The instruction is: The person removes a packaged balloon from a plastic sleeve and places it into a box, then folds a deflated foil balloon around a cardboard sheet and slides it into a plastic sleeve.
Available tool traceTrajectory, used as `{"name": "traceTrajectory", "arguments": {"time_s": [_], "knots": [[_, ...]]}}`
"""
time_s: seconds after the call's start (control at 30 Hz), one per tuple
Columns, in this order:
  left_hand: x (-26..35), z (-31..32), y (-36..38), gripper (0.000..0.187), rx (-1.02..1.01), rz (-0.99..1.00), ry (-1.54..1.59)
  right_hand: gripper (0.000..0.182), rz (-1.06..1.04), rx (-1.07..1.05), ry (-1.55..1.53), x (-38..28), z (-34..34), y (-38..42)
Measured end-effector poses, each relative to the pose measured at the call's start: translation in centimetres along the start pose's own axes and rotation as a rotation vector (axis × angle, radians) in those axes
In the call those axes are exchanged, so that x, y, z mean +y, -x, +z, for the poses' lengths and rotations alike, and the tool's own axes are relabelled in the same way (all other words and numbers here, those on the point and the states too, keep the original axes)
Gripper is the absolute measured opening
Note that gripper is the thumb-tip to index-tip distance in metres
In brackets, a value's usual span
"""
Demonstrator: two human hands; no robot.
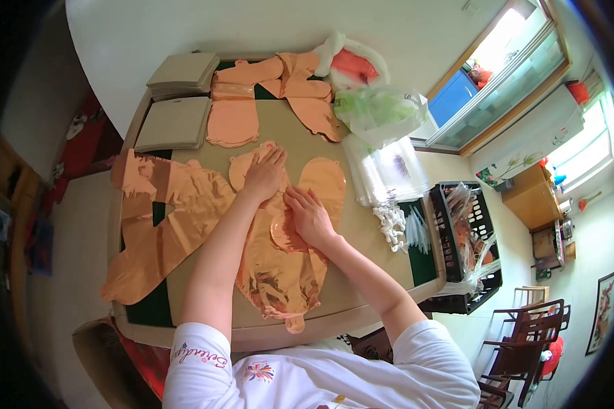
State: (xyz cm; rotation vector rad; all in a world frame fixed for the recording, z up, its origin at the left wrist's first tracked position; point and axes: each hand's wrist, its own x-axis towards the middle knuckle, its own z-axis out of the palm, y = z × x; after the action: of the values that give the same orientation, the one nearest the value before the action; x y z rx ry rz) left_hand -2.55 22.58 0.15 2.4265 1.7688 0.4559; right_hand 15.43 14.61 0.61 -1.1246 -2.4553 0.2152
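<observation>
Copper-coloured foil sheets, flat and shaped like balloons, lie across the table. My left hand [266,174] presses on the upper part of the middle foil piece [273,266], its fingers stretched out and pointing up. Just below and to the right, my right hand [308,217] lies on the same foil with its fingers extended. A large foil piece [184,218] spreads to the left of my left forearm. Further foil pieces [233,123] rest at the table's far side. What is under my palms is hidden.
Grey-beige card stacks [174,124] stand at the far left. Clear plastic bags [389,170], a green-white bag [378,112], white ribbon [390,225] and thin clear sticks [417,230] lie at the right. A black crate [443,238] adjoins the table's right edge.
</observation>
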Motion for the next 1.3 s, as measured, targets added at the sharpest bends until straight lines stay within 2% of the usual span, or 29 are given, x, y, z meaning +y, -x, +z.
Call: {"name": "traceTrajectory", "arguments": {"time_s": [0.13, 0.23, 0.4, 0.57, 0.67, 0.77, 0.87, 1.0, 1.1, 1.2, 1.27, 1.3], "knots": [[0.3, 0.8, -0.7, 0.049, 0.049, -0.093, -0.023, 0.045, -0.008, 0.006, -0.013, 0.0, -0.1, 0.0], [3.8, -2.2, 2.3, 0.050, 0.024, -0.209, 0.148, 0.045, 0.002, -0.009, -0.009, 0.0, -0.1, 0.0], [6.7, -1.0, 9.5, 0.054, 0.037, -0.199, 0.119, 0.044, 0.006, 0.004, -0.033, 0.0, 0.0, -0.1], [6.5, 0.3, 10.7, 0.055, 0.107, -0.151, 0.028, 0.044, -0.018, -0.020, -0.046, 0.8, 0.3, -0.1], [6.7, -0.2, 10.8, 0.058, 0.113, -0.149, 0.033, 0.046, 0.314, 0.150, -0.224, 1.5, -0.1, 0.7], [6.7, 0.0, 10.7, 0.056, 0.093, -0.188, 0.072, 0.049, 0.434, 0.374, 0.189, 2.7, -0.1, 2.1], [6.6, 0.3, 10.8, 0.058, 0.111, -0.170, 0.081, 0.043, 0.378, 0.313, 0.328, 2.6, 0.1, 3.4], [6.8, -0.1, 10.8, 0.058, 0.069, -0.170, 0.071, 0.029, 0.348, 0.320, 0.048, 2.0, -0.5, 2.8], [6.6, 0.1, 10.6, 0.057, 0.069, -0.172, 0.051, 0.027, 0.403, 0.312, -0.030, 0.8, -1.5, 1.7], [6.7, -0.1, 10.7, 0.058, 0.025, -0.158, -0.046, 0.027, 0.336, 0.272, -0.151, -1.5, -2.9, 0.8], [7.0, -1.0, 10.6, 0.059, -0.078, -0.155, -0.170, 0.032, 0.206, 0.328, -0.717, -4.2, -4.3, 0.9], [6.8, -0.7, 10.6, 0.059, -0.040, -0.161, -0.127, 0.035, 0.136, 0.346, -0.999, -5.2, -4.8, 0.9]]}}
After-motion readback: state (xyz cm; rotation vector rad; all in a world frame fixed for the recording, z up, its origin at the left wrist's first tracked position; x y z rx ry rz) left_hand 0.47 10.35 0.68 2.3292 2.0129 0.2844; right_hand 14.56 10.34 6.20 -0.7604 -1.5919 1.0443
